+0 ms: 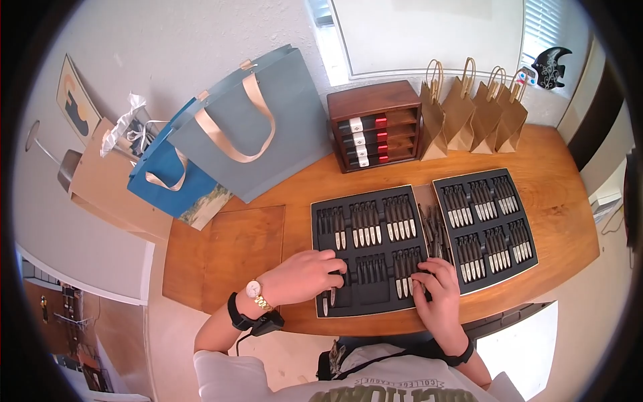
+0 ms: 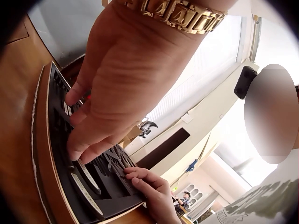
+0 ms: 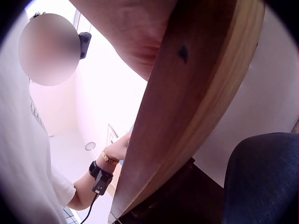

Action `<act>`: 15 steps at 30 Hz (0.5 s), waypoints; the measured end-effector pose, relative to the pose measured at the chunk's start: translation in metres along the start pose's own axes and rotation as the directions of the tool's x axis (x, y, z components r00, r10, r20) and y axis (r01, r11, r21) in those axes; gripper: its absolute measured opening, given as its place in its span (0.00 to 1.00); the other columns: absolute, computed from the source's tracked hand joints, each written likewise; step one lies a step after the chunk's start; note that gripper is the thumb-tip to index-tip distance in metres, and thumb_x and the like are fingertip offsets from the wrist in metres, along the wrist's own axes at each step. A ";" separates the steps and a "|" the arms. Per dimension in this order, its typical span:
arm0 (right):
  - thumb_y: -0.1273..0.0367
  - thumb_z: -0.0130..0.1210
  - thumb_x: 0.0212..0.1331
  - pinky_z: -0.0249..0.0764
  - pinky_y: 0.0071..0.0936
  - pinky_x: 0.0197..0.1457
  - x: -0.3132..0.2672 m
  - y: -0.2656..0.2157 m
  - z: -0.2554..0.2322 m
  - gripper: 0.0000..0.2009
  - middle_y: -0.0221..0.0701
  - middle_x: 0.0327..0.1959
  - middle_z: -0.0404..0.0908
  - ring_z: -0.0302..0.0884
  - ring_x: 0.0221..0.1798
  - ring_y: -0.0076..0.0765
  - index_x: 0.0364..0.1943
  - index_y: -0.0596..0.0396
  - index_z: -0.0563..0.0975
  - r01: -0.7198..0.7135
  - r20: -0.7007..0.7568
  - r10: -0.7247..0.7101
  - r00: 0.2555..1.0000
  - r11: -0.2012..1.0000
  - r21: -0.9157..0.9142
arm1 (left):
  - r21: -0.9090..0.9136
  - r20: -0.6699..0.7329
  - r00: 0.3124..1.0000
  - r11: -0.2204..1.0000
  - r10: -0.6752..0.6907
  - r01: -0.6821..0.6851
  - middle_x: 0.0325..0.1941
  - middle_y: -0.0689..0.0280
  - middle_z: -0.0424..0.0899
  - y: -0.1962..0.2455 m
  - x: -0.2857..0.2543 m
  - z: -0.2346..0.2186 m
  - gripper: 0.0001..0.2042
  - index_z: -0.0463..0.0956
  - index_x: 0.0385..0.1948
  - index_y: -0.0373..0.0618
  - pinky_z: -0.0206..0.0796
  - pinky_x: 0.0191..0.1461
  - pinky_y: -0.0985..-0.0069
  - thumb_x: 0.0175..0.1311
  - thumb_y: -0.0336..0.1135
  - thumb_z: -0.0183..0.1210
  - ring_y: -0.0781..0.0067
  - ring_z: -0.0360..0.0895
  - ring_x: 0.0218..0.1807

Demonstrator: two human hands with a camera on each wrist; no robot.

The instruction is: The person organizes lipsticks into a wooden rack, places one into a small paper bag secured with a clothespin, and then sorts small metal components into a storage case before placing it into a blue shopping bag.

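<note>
My left hand (image 1: 305, 276) reaches over the lower left section of a black tray (image 1: 362, 303) with shaped slots. Its curled fingertips pinch the upper end of a slim dark piece with a silvery patterned end (image 2: 89, 178), and a similar piece (image 2: 86, 196) lies beside it in the tray. At the tray's right edge my right hand (image 1: 439, 291) has thumb and fingers close together, right at a row of similar pieces (image 1: 404, 287); I cannot tell whether they grip one. The right wrist view shows mainly the table edge (image 3: 187, 107), and its fingertips are hidden there.
A second black tray (image 1: 492, 285) full of similar pieces lies to the right, with loose dark pieces (image 1: 435, 224) between the trays. Behind stand a wooden cabinet (image 1: 372, 100), several brown paper bags (image 1: 462, 124), a large grey-blue bag (image 1: 281, 134) and a blue bag (image 1: 157, 194).
</note>
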State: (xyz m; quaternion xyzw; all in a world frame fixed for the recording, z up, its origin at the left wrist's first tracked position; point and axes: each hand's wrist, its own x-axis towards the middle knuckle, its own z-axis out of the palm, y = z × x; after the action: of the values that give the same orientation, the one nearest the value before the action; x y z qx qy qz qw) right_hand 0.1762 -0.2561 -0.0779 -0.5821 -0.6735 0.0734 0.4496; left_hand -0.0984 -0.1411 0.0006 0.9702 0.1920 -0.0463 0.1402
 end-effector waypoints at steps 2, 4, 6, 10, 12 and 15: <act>0.79 0.62 0.49 0.73 0.42 0.57 0.000 0.000 -0.001 0.08 0.36 0.45 0.79 0.75 0.56 0.49 0.34 0.58 0.81 -0.002 -0.002 0.002 1.000 1.000 0.003 | -0.007 0.025 1.000 1.000 0.000 0.000 0.45 0.70 0.81 0.000 0.001 -0.003 0.05 0.83 0.35 0.47 0.72 0.45 0.70 0.58 0.28 0.61 0.69 0.76 0.48; 0.80 0.62 0.48 0.73 0.41 0.57 0.000 -0.001 -0.001 0.08 0.36 0.45 0.79 0.75 0.56 0.49 0.34 0.58 0.81 0.004 -0.006 -0.004 1.000 1.000 0.006 | -0.015 0.051 0.999 1.000 -0.005 0.006 0.45 0.70 0.81 -0.001 0.001 -0.003 0.06 0.82 0.36 0.47 0.73 0.42 0.70 0.58 0.27 0.61 0.68 0.76 0.47; 0.80 0.62 0.48 0.73 0.41 0.57 0.001 -0.001 -0.001 0.08 0.36 0.45 0.79 0.76 0.56 0.49 0.34 0.58 0.81 0.006 -0.006 -0.006 1.000 1.000 0.006 | -0.058 0.053 0.999 0.998 0.013 -0.010 0.45 0.70 0.81 -0.006 0.000 0.002 0.07 0.81 0.37 0.46 0.75 0.43 0.70 0.58 0.27 0.60 0.67 0.77 0.46; 0.80 0.62 0.48 0.73 0.41 0.57 0.000 -0.001 0.000 0.08 0.36 0.44 0.80 0.76 0.56 0.49 0.34 0.58 0.81 0.007 -0.005 -0.007 1.000 1.000 0.002 | -0.095 -0.022 0.999 0.994 0.050 -0.052 0.46 0.69 0.81 -0.011 -0.002 0.009 0.07 0.80 0.37 0.45 0.75 0.44 0.70 0.56 0.25 0.59 0.66 0.77 0.45; 0.80 0.62 0.48 0.73 0.41 0.57 0.001 -0.001 0.000 0.08 0.36 0.44 0.80 0.76 0.56 0.49 0.34 0.58 0.81 0.007 -0.004 -0.007 1.000 1.000 0.002 | -0.036 0.007 0.998 0.997 0.067 -0.066 0.44 0.69 0.80 -0.010 0.000 0.006 0.08 0.80 0.37 0.45 0.75 0.45 0.70 0.56 0.25 0.57 0.66 0.77 0.46; 0.80 0.62 0.48 0.73 0.41 0.57 0.001 -0.001 -0.001 0.08 0.36 0.45 0.79 0.76 0.56 0.49 0.34 0.58 0.81 0.007 -0.002 -0.007 1.000 1.000 0.004 | -0.004 0.044 0.997 0.998 0.063 -0.063 0.43 0.69 0.79 -0.007 0.006 0.004 0.09 0.80 0.37 0.46 0.74 0.46 0.70 0.56 0.25 0.56 0.66 0.77 0.47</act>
State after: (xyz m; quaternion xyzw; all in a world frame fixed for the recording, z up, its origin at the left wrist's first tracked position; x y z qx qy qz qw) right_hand 0.1761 -0.2560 -0.0765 -0.5790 -0.6748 0.0726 0.4518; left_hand -0.0960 -0.1342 -0.0053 0.9743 0.1582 -0.0632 0.1471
